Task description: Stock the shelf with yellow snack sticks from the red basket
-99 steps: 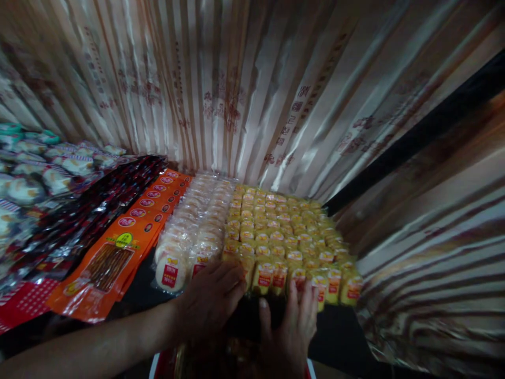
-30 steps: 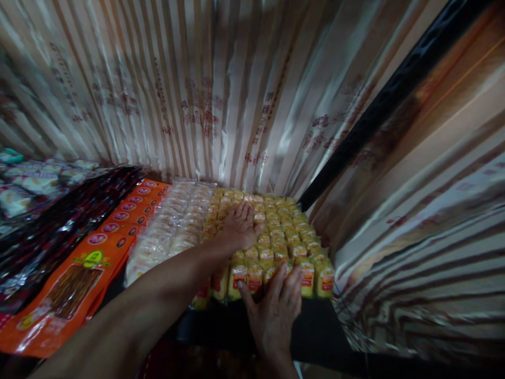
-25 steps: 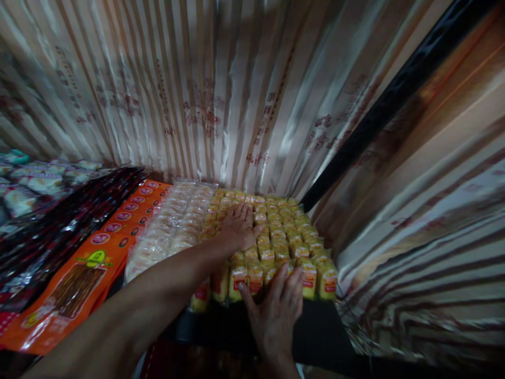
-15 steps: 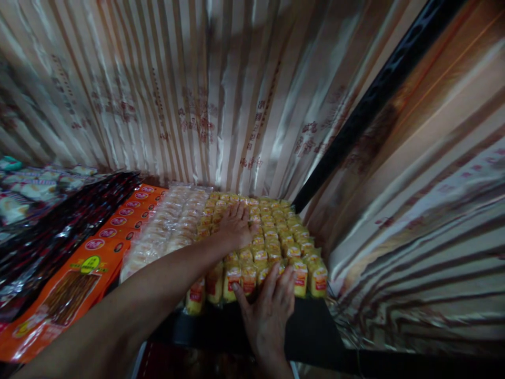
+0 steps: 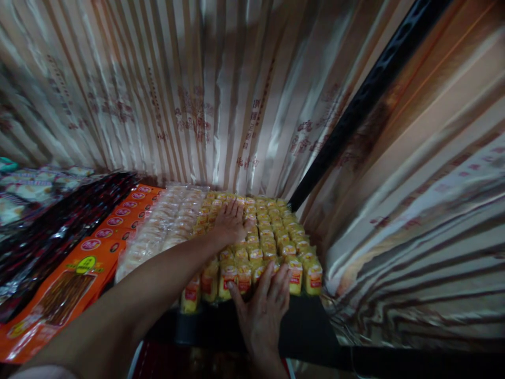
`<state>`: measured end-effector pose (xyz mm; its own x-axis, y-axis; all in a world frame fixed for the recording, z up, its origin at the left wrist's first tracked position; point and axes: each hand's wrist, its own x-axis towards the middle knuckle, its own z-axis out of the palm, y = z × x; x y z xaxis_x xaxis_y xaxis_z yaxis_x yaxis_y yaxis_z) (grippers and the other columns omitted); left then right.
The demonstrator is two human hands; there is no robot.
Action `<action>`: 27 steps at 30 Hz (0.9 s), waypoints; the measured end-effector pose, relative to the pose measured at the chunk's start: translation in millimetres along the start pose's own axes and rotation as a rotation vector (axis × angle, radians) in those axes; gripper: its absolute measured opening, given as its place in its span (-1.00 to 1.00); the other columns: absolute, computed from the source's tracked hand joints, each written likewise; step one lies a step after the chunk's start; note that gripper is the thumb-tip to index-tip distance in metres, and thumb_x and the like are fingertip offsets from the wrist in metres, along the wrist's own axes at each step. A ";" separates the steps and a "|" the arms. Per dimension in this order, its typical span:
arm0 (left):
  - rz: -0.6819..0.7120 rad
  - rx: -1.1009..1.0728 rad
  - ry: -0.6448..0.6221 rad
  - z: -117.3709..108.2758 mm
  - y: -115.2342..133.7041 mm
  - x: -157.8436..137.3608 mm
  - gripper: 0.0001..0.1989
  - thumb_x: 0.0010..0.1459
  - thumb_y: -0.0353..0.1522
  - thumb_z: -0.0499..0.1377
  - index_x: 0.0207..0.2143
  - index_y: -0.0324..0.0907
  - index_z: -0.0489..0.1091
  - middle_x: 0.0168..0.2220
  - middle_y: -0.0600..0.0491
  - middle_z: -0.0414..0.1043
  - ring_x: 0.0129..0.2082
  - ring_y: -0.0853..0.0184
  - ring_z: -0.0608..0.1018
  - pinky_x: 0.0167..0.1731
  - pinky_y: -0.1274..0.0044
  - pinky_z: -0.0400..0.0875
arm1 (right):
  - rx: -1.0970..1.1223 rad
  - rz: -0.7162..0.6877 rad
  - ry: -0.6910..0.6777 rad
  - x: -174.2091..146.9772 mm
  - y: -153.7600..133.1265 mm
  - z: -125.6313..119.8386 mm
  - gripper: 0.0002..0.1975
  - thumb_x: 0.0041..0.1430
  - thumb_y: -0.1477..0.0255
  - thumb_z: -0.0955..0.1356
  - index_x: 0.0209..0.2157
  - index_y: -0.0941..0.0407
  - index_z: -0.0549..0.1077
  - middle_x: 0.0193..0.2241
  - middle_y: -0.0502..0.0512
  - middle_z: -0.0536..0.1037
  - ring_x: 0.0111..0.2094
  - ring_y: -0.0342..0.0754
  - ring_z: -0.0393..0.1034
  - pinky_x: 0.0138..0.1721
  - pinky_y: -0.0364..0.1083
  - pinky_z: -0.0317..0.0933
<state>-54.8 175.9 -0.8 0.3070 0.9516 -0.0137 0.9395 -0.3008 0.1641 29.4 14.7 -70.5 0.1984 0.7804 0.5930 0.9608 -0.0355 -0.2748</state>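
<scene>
Rows of small yellow wrapped snack cakes (image 5: 282,234) stand packed together on a black shelf (image 5: 307,321). My left hand (image 5: 230,223) lies flat on top of them toward the back, fingers stretched out. At the front of the rows, my right hand (image 5: 260,302) presses its spread fingers and thumb against the front cakes. Neither hand grips a single cake. My left forearm crosses over and hides part of the front left rows.
Left of the cakes lie clear-wrapped pale snacks (image 5: 158,221), orange snack packets (image 5: 94,252), dark shiny packets (image 5: 71,226) and white packets (image 5: 27,189). A black perforated post (image 5: 355,116) rises at the back right corner. Printed striped curtains (image 5: 236,95) hang behind and at the right.
The whole view has shifted slightly, so everything sits a little further left. Both hands keep nearly the same place on the cakes.
</scene>
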 end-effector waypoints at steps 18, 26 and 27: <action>-0.016 0.051 0.003 1.0 -4.9 52.2 -0.36 0.24 -0.10 -0.30 0.22 -0.27 0.05 0.28 -0.10 -0.03 0.28 0.20 -0.02 0.22 0.23 -0.23 | -0.036 0.003 -0.009 -0.7 2.1 2.6 -0.01 0.07 -0.13 0.08 0.28 0.32 -0.25 0.26 0.55 -0.20 0.26 0.38 -0.26 0.05 0.32 0.00; -0.022 0.031 -0.053 -10.0 -9.9 41.5 -0.36 0.25 -0.10 -0.30 0.23 -0.31 0.00 0.29 -0.13 -0.10 0.29 0.19 -0.06 0.21 0.23 -0.19 | -0.041 0.005 -0.002 -1.2 2.6 1.9 -0.01 0.07 -0.14 0.07 0.27 0.34 -0.19 0.26 0.56 -0.18 0.26 0.36 -0.28 0.07 0.30 -0.02; -0.011 0.028 -0.042 -11.2 -8.7 41.4 -0.35 0.25 -0.09 -0.32 0.23 -0.30 0.00 0.29 -0.12 -0.11 0.29 0.19 -0.06 0.22 0.24 -0.21 | -0.042 0.008 -0.004 -1.2 2.5 1.5 -0.02 0.08 -0.13 0.07 0.27 0.35 -0.18 0.25 0.57 -0.17 0.27 0.36 -0.29 0.08 0.30 -0.02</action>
<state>-51.9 218.6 8.3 0.3028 0.9513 -0.0572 0.9463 -0.2930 0.1364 31.2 14.6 -73.1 0.2051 0.7824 0.5880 0.9666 -0.0675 -0.2474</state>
